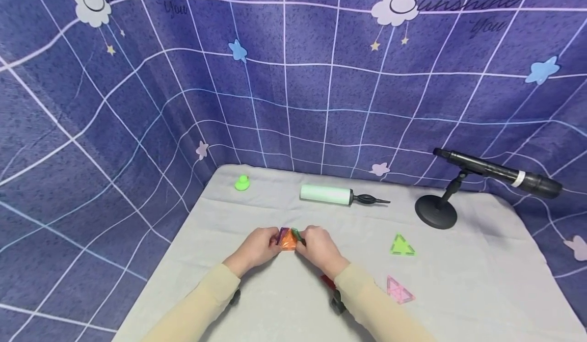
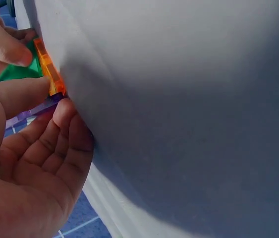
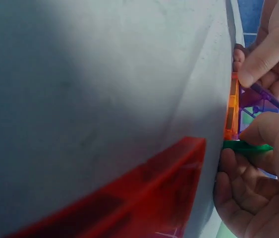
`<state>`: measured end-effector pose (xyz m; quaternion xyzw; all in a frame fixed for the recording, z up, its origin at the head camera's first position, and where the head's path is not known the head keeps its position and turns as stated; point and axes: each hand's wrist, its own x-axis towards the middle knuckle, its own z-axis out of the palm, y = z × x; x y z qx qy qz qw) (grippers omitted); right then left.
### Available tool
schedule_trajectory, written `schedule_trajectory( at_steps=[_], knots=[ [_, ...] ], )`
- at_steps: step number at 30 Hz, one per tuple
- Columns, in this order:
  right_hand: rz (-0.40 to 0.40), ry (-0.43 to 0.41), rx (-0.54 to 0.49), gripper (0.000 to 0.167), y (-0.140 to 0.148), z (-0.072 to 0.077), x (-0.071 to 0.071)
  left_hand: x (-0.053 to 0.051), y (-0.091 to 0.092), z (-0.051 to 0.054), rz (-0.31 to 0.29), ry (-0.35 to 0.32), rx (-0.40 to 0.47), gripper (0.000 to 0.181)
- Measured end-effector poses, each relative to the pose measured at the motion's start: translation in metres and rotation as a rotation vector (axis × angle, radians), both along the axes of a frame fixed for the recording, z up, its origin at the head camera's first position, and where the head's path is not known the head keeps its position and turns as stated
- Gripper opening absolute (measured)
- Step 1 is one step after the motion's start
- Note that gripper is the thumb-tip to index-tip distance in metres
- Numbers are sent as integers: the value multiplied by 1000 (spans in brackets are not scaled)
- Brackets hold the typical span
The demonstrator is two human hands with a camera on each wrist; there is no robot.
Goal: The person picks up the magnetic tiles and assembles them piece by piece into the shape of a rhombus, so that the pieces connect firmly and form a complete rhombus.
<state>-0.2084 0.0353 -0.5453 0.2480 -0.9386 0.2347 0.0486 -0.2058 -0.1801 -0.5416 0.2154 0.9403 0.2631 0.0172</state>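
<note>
- The small green toy [image 1: 242, 183] sits behind and left of the orange tile [image 1: 288, 242].
- The left hand [image 1: 258, 245] is just left of the orange tile, pinching the purple tile [image 3: 274, 100].
- The orange tile is between both hands.
- The right hand [image 1: 319, 248] is just right of it, pinching the dark green tile [image 2: 20, 72].
- The red tile [image 3: 174, 193] is nearer and right of the orange tile.
- The pump [image 1: 326, 195] lies behind it.
- The pink triangle [image 1: 400, 291], light green triangle [image 1: 402, 246] and microphone [image 1: 490, 168] are farther right.

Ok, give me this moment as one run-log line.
left hand: pinches purple tile | right hand: pinches green tile | orange tile: between purple and green | lime triangle, pink triangle: lying farther right
</note>
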Motion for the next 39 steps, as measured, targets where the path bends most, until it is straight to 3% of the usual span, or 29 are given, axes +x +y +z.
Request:
schedule_trajectory(
  at_steps=[12, 20, 39],
  knots=[
    [25, 111, 66, 13, -5, -2, 4, 6, 5, -1, -16, 111, -114, 17],
    [10, 171, 170, 11, -9, -2, 7, 9, 8, -2, -20, 167, -158, 19],
    [18, 190, 137, 11, -7, -1, 8, 7, 7, -7, -16, 194, -175, 21]
  ],
)
